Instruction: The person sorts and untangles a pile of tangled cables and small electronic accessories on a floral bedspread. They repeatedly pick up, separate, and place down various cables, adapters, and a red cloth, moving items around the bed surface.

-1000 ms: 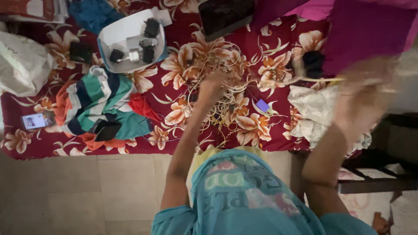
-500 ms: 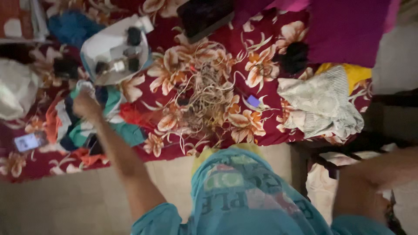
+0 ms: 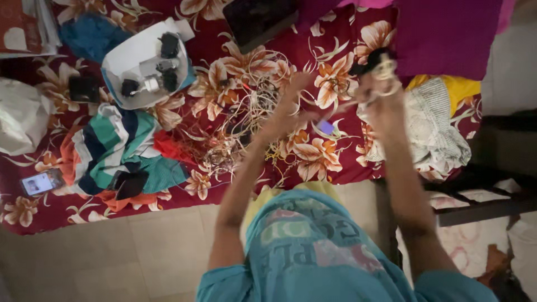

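Untangling the pale cable heap [image 3: 251, 120] on the flowered bed [image 3: 335, 162]: left hand [image 3: 293, 106] apparently pinching a strand, right hand [image 3: 380, 84] gripping a coiled end, next probably needing steady pulling apart.

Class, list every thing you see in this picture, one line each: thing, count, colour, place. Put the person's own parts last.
Bedspread: one, dark red with floral print, across the frame.
Cable tangle: one, pale, centre.
White tray: one, holds small dark items, upper left.
Striped cloth: one, green, white, navy, left.
Phone: one, lit screen, far left.
Dark tablet: one, top.
Magenta cloth: one, upper right.
Left hand: on the cables.
Right hand: raised, gripping a cable bundle.
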